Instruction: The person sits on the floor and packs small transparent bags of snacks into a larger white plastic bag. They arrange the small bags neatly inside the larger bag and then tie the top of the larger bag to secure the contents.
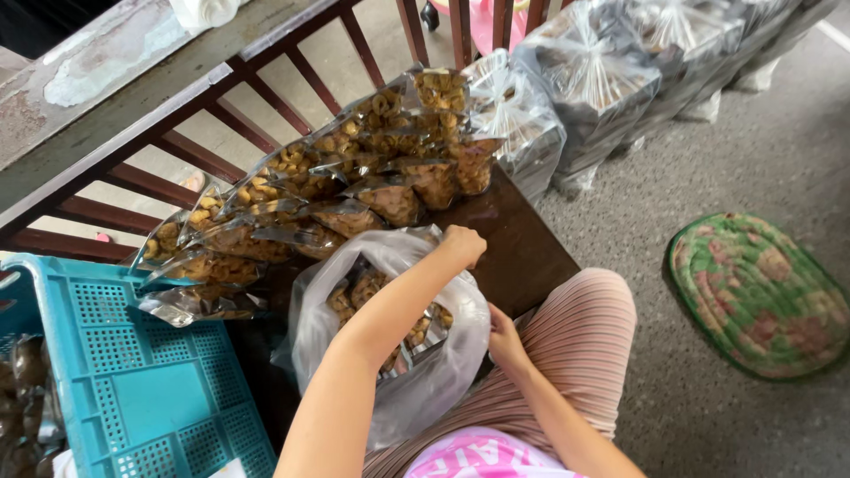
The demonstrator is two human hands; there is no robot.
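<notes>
A large clear plastic bag [440, 372] stands open on the dark wooden bench [522, 248], partly filled with small packets of golden snacks [359, 288]. My left hand [462, 245] grips the far rim of the bag, fingers closed on the plastic. My right hand [505, 341] pinches the near right edge of the same bag, next to my striped trouser leg [575, 345]. Beyond the bag, several more snack packets [354, 177] lie in overlapping rows along the bench.
A turquoise plastic crate [133, 381] sits at the left. A dark red wooden railing [177, 150] runs behind the bench. Large tied clear bags [593, 80] stand at the upper right. A green woven mat [761, 292] lies on the concrete floor.
</notes>
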